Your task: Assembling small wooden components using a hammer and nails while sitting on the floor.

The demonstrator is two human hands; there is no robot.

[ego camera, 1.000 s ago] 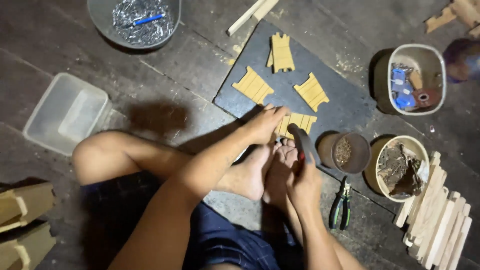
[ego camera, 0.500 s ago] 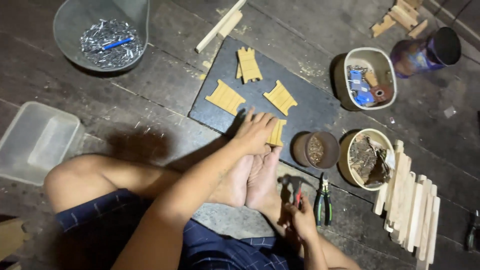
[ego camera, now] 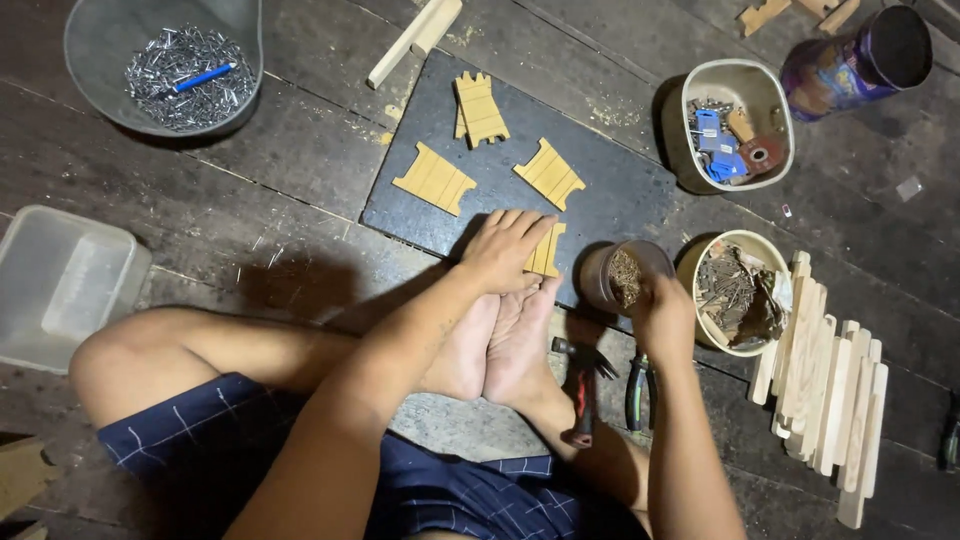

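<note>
Pale, smooth-sawn wood panel under the left hand, lying on a dark matt board. Just beside the right hand, a dull brown cup of small metal nails (fine, rusty-looking). Below that hand, a hammer with a metal head and pliers with glossy plastic grips. Around both hands, rough, weathered floor planks.

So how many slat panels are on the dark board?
4: one at the top, one left, one right, one under the left hand, partly hidden.
</note>
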